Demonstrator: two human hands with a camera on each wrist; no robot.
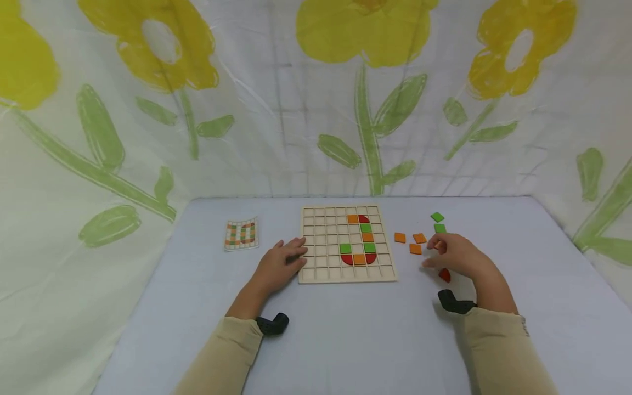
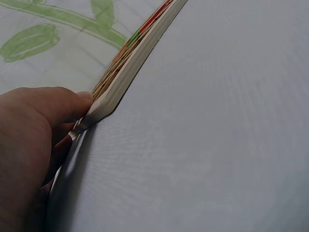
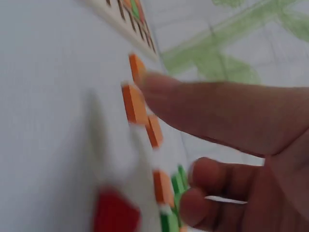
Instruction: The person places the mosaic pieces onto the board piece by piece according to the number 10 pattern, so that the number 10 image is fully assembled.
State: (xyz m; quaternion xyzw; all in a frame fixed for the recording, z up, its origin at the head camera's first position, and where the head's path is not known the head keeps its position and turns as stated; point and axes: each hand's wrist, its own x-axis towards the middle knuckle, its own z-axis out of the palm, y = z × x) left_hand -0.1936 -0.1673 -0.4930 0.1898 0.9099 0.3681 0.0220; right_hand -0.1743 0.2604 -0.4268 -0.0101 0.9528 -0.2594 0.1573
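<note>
A wooden grid board [image 1: 323, 271] lies flat, with orange and green square tiles and red rounded tiles set in its cells in a hooked shape. My left hand [image 1: 280, 267] rests at the board's left edge. In the left wrist view its thumb [image 2: 67, 104] touches the board's corner; the other fingers are mostly hidden. Over the loose tiles to the right of the board is my right hand [image 1: 459, 255], thumb and fingers apart with nothing between them. Near it lie orange tiles [image 1: 415, 249], green tiles [image 1: 439, 227] and a red tile [image 1: 445, 275]; the hand partly covers others.
A small card [image 1: 241, 234] printed with a coloured grid pattern lies left of the board. The pale table [image 1: 336, 334] ends at a hanging sheet [image 1: 247, 137] painted with yellow flowers. Each wrist wears a black camera.
</note>
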